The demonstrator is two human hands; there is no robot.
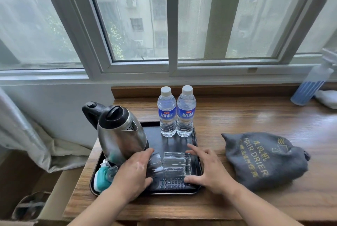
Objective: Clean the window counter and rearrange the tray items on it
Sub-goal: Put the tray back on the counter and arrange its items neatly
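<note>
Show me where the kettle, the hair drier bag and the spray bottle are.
kettle (pixel 118 134): head view, on its steel body.
hair drier bag (pixel 284 163): head view, on its grey cloth.
spray bottle (pixel 307 89): head view, on its blue lower body.

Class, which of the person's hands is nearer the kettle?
Left. The left hand, gripping a glass, sits beside the kettle; the right hand is farther right, beyond a second glass.

Kettle (pixel 121 135) brushed steel (black plastic lid); tray (pixel 196 145) glossy black; counter (pixel 255 116) wood-grain, slight sheen.
</note>
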